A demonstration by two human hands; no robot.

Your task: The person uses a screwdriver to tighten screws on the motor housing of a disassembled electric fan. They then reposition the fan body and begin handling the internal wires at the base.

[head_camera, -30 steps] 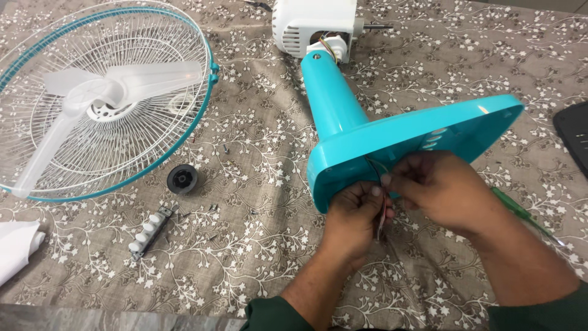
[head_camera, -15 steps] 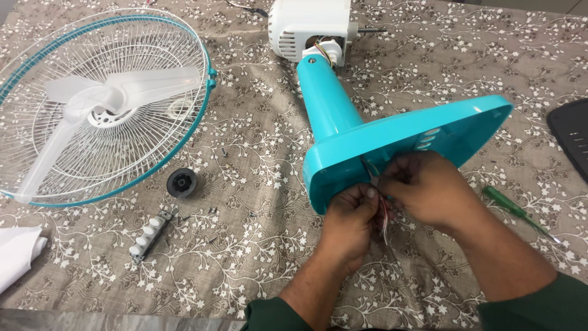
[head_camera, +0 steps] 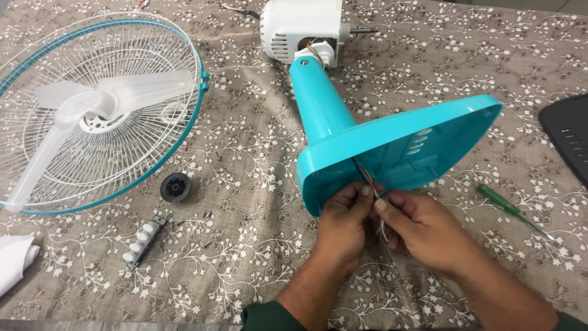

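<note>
The fan stand [head_camera: 392, 147] lies on its side in the middle of the tabletop [head_camera: 257, 257], its motor housing [head_camera: 300, 27] at the far end. The fan guard [head_camera: 98, 110] with the blade [head_camera: 92, 104] in it lies to the left, the knob [head_camera: 175, 187] and switch block [head_camera: 144, 240] before it. Both hands [head_camera: 343, 227] [head_camera: 422, 230] meet at the base's near edge, and a screwdriver [head_camera: 511, 210] lies to their right.

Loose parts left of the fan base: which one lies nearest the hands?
The grey switch strip with its row of white buttons. It lies lower on the cloth, closer to the left hand than the round black knob above it.
</note>
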